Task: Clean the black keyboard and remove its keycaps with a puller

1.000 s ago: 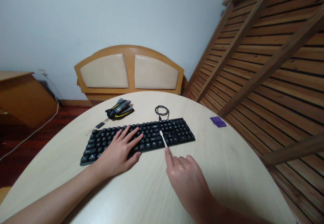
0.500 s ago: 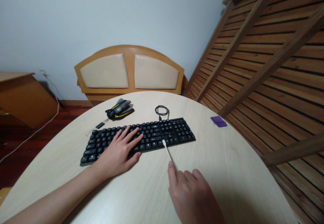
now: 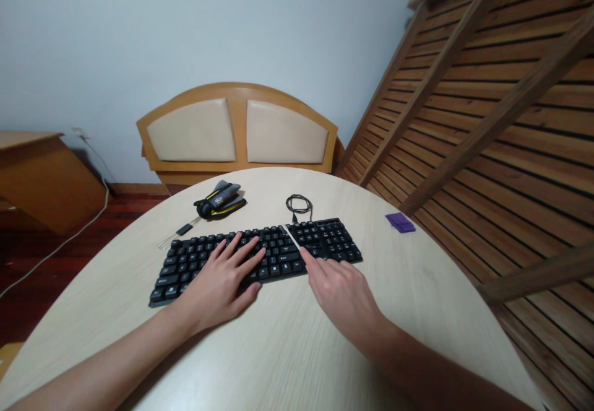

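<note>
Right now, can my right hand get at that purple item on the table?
Probably yes: nothing appears to stand between your right hand and the purple item, though that hand holds a white stick.

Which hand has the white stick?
The right hand: it holds the white stick over the keyboard, while the left hand lies spread across it.

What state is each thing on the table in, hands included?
Left hand: open, fingers spread on keyboard
Right hand: closed on stick
Stick: held aslant over keyboard; contact unclear
Keyboard: lying keys up, partly covered by left hand
Cable: coiled
Grey-black bundle: bunched up
Black tab: lying down
Purple piece: lying flat
</note>
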Demonstrator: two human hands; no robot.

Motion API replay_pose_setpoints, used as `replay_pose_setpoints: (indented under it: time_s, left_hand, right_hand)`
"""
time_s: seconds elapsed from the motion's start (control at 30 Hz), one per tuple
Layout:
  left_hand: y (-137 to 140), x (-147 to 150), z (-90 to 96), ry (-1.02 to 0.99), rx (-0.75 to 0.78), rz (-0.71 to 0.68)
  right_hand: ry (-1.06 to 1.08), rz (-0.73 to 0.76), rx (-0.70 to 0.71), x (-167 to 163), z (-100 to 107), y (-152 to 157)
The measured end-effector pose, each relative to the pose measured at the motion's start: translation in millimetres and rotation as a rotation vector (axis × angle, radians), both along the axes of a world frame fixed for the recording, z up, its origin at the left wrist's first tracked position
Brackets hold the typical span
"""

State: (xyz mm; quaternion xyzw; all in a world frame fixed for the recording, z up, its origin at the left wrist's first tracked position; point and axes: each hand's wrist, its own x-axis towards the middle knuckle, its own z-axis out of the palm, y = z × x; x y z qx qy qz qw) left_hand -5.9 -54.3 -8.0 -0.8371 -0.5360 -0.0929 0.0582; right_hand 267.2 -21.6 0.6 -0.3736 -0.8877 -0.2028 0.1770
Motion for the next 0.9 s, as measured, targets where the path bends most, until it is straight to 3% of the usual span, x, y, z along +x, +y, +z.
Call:
replay_pose_setpoints:
  time_s: [0.33, 0.9]
  left_hand:
    - [-4.4, 7.2, 0.8, -0.006, 0.006, -0.018]
    - [-7.2, 10.2, 4.4, 0.01, -0.018, -0.056]
  right_hand:
    - [-0.099, -0.054, -0.076, -4.6, 2.4, 8.4]
    - [0.024, -0.005, -0.023, -6.0, 1.3, -3.3]
